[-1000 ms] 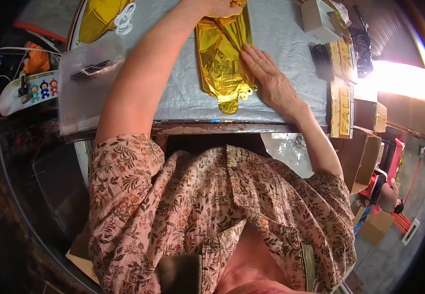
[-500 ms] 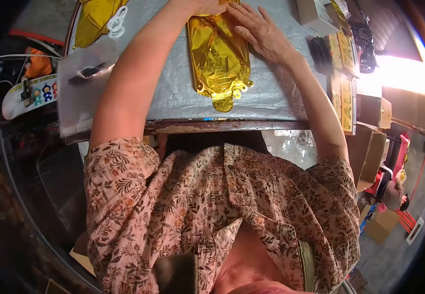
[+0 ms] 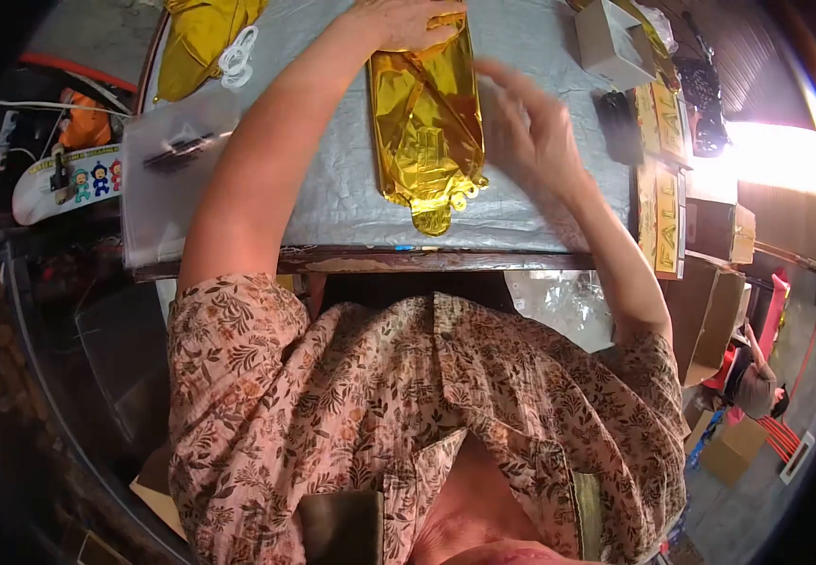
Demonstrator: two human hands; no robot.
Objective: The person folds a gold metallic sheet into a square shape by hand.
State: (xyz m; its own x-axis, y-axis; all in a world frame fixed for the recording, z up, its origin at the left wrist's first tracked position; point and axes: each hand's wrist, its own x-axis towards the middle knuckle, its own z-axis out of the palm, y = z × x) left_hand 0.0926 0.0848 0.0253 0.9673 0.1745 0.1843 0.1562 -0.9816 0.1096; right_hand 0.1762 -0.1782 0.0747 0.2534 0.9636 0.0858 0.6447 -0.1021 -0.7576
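A flat, folded gold foil balloon (image 3: 427, 122) lies lengthwise on the grey covered table, its rounded tab and small ring-like edge pieces toward me. Across its far end rests my left hand (image 3: 412, 24), fingers apart and pressed onto the foil; gold shows between them, and the upper part of the hand meets the picture's top edge. Just right of the foil, my right hand (image 3: 544, 132) is raised and partly smeared by motion. Its fingers are stretched and apart, with nothing seen in them.
At the back left lie more gold foil (image 3: 205, 42) and a white looped cord (image 3: 238, 58). A clear plastic sheet (image 3: 168, 202) covers the left corner. On the right stand a white box (image 3: 610, 42), a black object (image 3: 620, 127) and yellow-printed boxes (image 3: 662, 217). Another person (image 3: 751, 381) is far right.
My right hand has come off the foil, moving toward me and to the right. My left hand stays on the far end. The whole table view has shifted slightly downward.
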